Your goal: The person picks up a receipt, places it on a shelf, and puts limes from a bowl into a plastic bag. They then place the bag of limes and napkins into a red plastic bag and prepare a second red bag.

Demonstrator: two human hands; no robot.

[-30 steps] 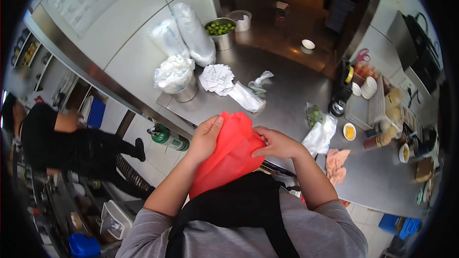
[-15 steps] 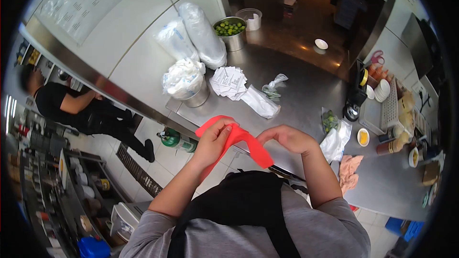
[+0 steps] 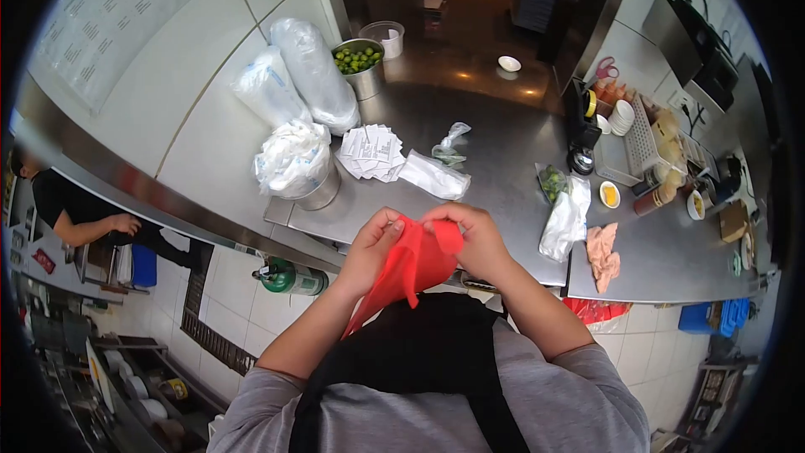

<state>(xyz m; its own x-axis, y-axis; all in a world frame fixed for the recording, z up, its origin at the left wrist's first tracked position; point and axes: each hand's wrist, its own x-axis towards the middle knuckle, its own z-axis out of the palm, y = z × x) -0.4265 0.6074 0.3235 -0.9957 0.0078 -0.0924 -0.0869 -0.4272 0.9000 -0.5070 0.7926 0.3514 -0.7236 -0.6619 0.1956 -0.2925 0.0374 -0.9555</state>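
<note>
Both my hands hold a red plastic bag point(image 3: 408, 267) in front of my chest, at the near edge of a steel counter point(image 3: 503, 164). My left hand point(image 3: 374, 245) pinches the bag's upper left edge. My right hand point(image 3: 471, 233) grips the upper right edge, close beside the left. The bag hangs down in a narrow fold over my black apron.
On the counter lie a stack of receipts point(image 3: 371, 152), clear bags point(image 3: 433, 174), a bag of greens point(image 3: 563, 216), a pink cloth point(image 3: 604, 253) and a pot of limes point(image 3: 359, 64). Sauce bottles and cups stand at the right. Another person point(image 3: 80, 210) works below left.
My hands have drawn close together at the bag's top edge. The bag, spread wide a second ago, now hangs bunched and narrow. The view has shifted slightly over the counter.
</note>
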